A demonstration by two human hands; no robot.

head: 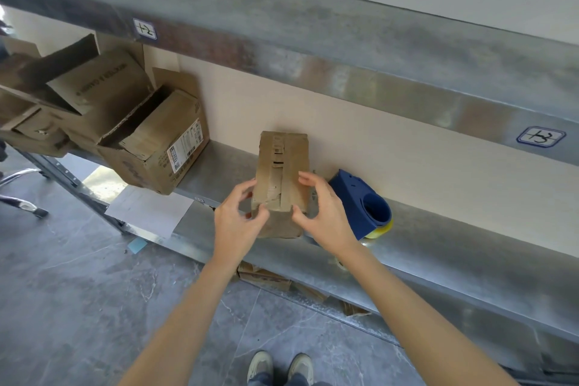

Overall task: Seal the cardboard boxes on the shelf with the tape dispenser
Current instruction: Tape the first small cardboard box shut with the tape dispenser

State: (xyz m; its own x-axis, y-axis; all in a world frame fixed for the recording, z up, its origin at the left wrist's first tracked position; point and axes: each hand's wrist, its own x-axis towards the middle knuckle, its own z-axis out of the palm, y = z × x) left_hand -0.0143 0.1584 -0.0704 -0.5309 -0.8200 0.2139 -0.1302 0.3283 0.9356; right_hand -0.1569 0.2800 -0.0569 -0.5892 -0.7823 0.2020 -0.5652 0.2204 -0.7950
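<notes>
Brown cardboard box (283, 172), blue tape dispenser (360, 202), seemingly yellow tape roll (380, 231), grey shelf (438, 247)

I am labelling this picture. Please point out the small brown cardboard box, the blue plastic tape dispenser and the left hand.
small brown cardboard box (283, 161): head view, top face.
blue plastic tape dispenser (348, 195): head view, flat side.
left hand (236, 222): head view, back of hand.

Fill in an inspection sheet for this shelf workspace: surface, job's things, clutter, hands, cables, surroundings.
Surface: metal shelf, scuffed.
Job's things: small box near the front edge, flaps down; blue tape dispenser lying just right of it, untouched.
Clutter: open boxes at left, flaps up; paper sheet by the shelf's front edge.
Hands: left hand and right hand grip the small box's near end.
Cables: nothing seen.
Surroundings: grey floor; cardboard scraps below the shelf; handwritten labels on the upper beam.
</notes>
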